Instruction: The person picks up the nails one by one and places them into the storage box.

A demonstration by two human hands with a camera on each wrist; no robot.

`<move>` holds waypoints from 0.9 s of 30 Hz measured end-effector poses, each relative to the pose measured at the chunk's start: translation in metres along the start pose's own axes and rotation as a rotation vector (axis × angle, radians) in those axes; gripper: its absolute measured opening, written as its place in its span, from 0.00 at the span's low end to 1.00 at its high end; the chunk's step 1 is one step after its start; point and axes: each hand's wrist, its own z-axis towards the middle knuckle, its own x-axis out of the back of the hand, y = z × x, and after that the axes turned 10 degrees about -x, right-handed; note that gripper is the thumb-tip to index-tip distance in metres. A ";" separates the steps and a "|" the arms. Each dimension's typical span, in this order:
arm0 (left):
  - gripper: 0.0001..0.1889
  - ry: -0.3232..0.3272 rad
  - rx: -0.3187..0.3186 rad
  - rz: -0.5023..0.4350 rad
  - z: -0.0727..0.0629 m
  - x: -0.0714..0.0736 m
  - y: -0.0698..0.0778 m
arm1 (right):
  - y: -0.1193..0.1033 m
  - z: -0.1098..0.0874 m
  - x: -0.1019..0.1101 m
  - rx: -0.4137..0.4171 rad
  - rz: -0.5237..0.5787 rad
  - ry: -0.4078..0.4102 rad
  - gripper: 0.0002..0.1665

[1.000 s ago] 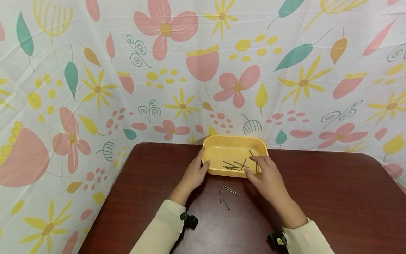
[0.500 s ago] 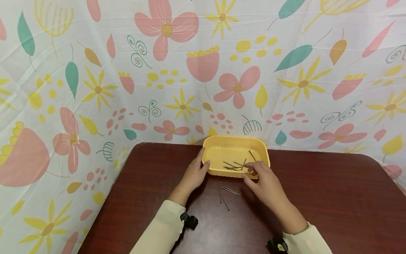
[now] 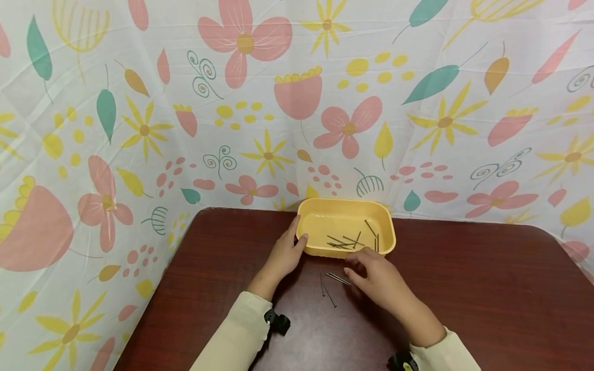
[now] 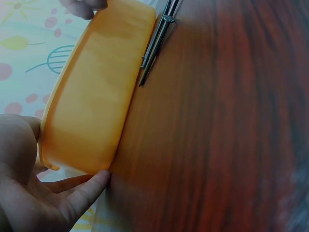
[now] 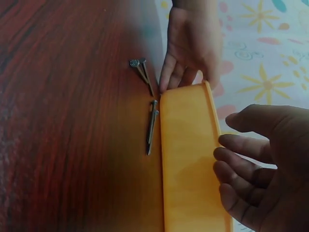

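Observation:
My left hand (image 3: 283,255) grips the left end of a yellow plastic tray (image 3: 320,224), thumb and fingers on either side of its wall. Inside the tray lie several loose metal nails (image 3: 370,228), mostly toward the right and near side. My right hand (image 3: 380,278) hovers at the tray's near right edge, its fingers loosely bent with nothing between them. Just in front of the tray, several more nails (image 3: 337,279) rest on the table; the right wrist view shows nails (image 5: 152,128) close beside the tray's outer wall.
The dark reddish wooden table (image 3: 487,288) carries the tray near its back edge. Behind and to the left hangs a white cloth (image 3: 260,108) printed with flowers and leaves. A black strap (image 3: 277,322) sits at the left sleeve cuff.
My right hand has drawn back from inside the tray, moving toward me and a little left, over the near rim. The left hand and the nails on the table stay put.

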 end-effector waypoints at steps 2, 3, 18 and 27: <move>0.34 -0.001 -0.004 -0.006 0.000 0.000 0.000 | -0.001 -0.001 -0.002 0.007 -0.017 -0.012 0.12; 0.34 -0.001 -0.007 -0.009 0.000 0.000 0.000 | -0.001 -0.001 -0.003 0.010 -0.024 -0.019 0.13; 0.34 0.001 -0.007 0.008 0.000 0.000 -0.001 | 0.000 -0.004 -0.021 -0.022 -0.044 -0.114 0.13; 0.34 0.002 -0.011 0.006 0.000 0.000 -0.002 | 0.006 -0.002 -0.026 -0.059 -0.042 -0.177 0.12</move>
